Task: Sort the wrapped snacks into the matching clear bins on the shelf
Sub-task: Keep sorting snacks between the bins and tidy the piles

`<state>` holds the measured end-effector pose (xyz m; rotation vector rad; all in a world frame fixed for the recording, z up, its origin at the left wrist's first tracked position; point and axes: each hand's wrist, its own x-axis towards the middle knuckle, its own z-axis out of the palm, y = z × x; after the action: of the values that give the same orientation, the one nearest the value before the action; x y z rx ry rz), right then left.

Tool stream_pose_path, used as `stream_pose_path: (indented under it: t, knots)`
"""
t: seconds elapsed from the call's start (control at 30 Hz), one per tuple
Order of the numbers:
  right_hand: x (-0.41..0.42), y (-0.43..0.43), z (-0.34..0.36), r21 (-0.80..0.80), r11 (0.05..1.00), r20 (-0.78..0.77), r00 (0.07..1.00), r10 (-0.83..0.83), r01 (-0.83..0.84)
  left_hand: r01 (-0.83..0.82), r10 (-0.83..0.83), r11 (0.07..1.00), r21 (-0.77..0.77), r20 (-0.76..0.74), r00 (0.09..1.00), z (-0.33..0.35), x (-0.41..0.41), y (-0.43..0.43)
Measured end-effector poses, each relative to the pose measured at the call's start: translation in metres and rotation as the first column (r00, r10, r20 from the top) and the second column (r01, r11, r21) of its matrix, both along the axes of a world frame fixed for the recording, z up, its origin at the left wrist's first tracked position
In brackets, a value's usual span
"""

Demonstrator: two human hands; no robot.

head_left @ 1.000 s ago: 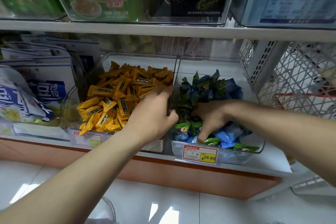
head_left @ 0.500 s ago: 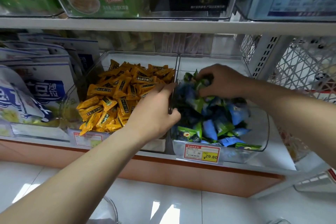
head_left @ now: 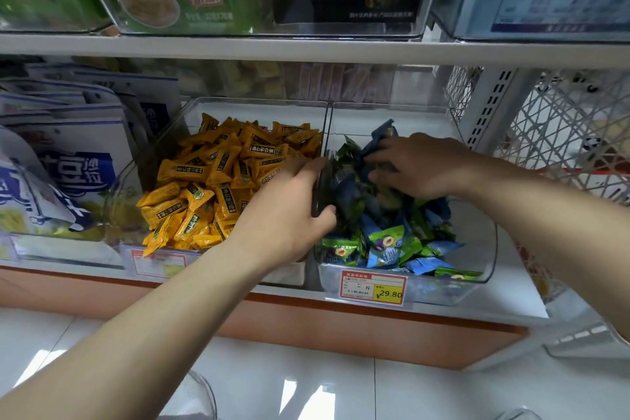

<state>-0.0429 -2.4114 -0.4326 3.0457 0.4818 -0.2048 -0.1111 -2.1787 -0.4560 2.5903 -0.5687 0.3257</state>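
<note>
Looked down from head height onto a white shelf (head_left: pixel 518 286) carrying two clear bins side by side. Clamped with the left hand (head_left: pixel 283 218) onto the clear wall shared by the left bin (head_left: pixel 259 107) and the right bin (head_left: pixel 477 249): fingers laid on the yellow side, thumb hooked inside the right bin.

Heaped in the left bin: yellow snacks (head_left: pixel 218 181), reaching its front edge. Heaped in the right bin: blue and green snacks (head_left: pixel 388 242), piled highest toward the rear.

Reached in from the right with the right hand (head_left: pixel 429 167), palm down over the back of that pile, and pinched between curled fingers and thumb a bunch of wrappers (head_left: pixel 381 136), one blue corner poking up above the fingers. Set near each other but not touching, with the shared wall between.

Clipped to the front of the right bin: a red-and-yellow price tag (head_left: pixel 373 290) reading 29.80. Stood left of the bins: white-and-blue bags (head_left: pixel 68 164). Mounted at far right: a white wire rack (head_left: pixel 562 133).
</note>
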Motion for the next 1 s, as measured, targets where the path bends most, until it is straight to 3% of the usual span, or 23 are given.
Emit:
stream_pose_path:
  t: [0.07, 0.13, 0.23, 0.37, 0.43, 0.5, 0.57, 0.7, 0.8, 0.93, 1.0]
  knots:
    - [-0.012, 0.000, 0.006, -0.041, 0.999, 0.166, 0.986, -0.013, 0.020, -0.006, 0.005, 0.999, 0.032, 0.038, 0.999, -0.001, -0.003, -0.002]
    - [-0.021, -0.004, 0.007, 0.035, 0.998, 0.236, 0.971, 0.035, -0.045, -0.005, 0.002, 0.998, 0.059, 0.049, 0.999, -0.003, -0.007, -0.003]
    - [-0.024, -0.005, 0.002, 0.298, 0.949, 0.081, 0.994, 0.077, -0.098, 0.012, -0.018, 0.995, 0.100, 0.058, 0.998, -0.003, -0.007, 0.000]
    - [-0.016, -0.004, 0.006, 0.414, 0.909, 0.052, 0.998, 0.029, -0.048, 0.016, -0.021, 0.994, 0.106, 0.043, 0.999, 0.000, -0.008, 0.000]
    - [-0.013, -0.007, 0.010, 0.358, 0.934, 0.036, 0.999, 0.012, -0.024, 0.020, -0.024, 0.993, 0.114, 0.035, 0.999, 0.000, -0.009, 0.000]
    - [-0.014, -0.013, 0.010, 0.171, 0.985, 0.115, 0.993, -0.026, 0.006, 0.021, -0.025, 0.993, 0.119, 0.034, 0.999, 0.000, -0.008, 0.001]
    - [-0.018, -0.018, 0.011, 0.102, 0.995, 0.171, 0.985, -0.015, -0.002, 0.023, -0.027, 0.992, 0.123, 0.031, 0.999, 0.000, -0.008, 0.001]
    - [-0.027, -0.019, 0.015, 0.317, 0.944, 0.072, 0.995, 0.073, -0.093, 0.031, -0.035, 0.993, 0.115, 0.031, 0.999, 0.000, -0.006, 0.002]
    - [-0.027, -0.015, 0.018, 0.484, 0.874, 0.081, 0.997, 0.004, -0.043, 0.035, -0.038, 0.993, 0.109, 0.025, 0.999, 0.000, -0.006, 0.002]
    - [-0.032, -0.007, 0.024, 0.384, 0.921, 0.229, 0.973, -0.021, -0.071, 0.042, -0.044, 0.992, 0.115, 0.012, 0.999, -0.001, -0.007, 0.005]
    - [-0.045, -0.001, 0.027, 0.490, 0.862, 0.233, 0.972, 0.015, -0.131, 0.045, -0.046, 0.992, 0.121, 0.008, 0.999, -0.001, -0.007, 0.006]
